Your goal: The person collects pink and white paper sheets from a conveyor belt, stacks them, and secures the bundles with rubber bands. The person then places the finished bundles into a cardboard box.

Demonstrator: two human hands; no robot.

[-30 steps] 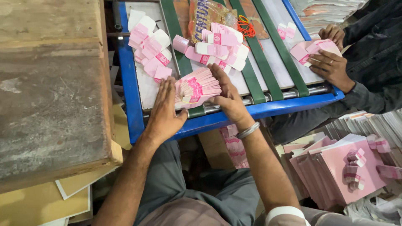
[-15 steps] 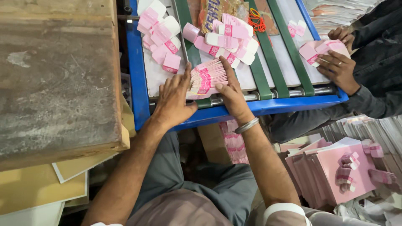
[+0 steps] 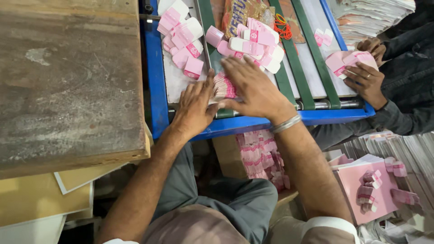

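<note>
A stack of pink and white cards [image 3: 223, 86] is pressed between the two hands just above the middle of the frame. The left hand [image 3: 194, 108] is laid against the stack's left side with fingers spread and extended, and the right hand [image 3: 253, 88] is held flat over its top and right side, palm down, fingers straight; neither is closed into a fist. The stack is seen only as a fanned edge between the thumbs. A metal bangle [image 3: 285, 124] is worn on the right wrist.

The stack rests at the near end of a blue-framed conveyor [image 3: 156, 77] with green belts [image 3: 308, 68]. Loose pink cards [image 3: 183, 31] are scattered further up the belts, in the upper middle. At the upper right, another bundle [image 3: 350, 61] is held by a second person's hands [image 3: 368, 81]. A worn wooden tabletop [image 3: 68, 81] fills the left side.
</note>
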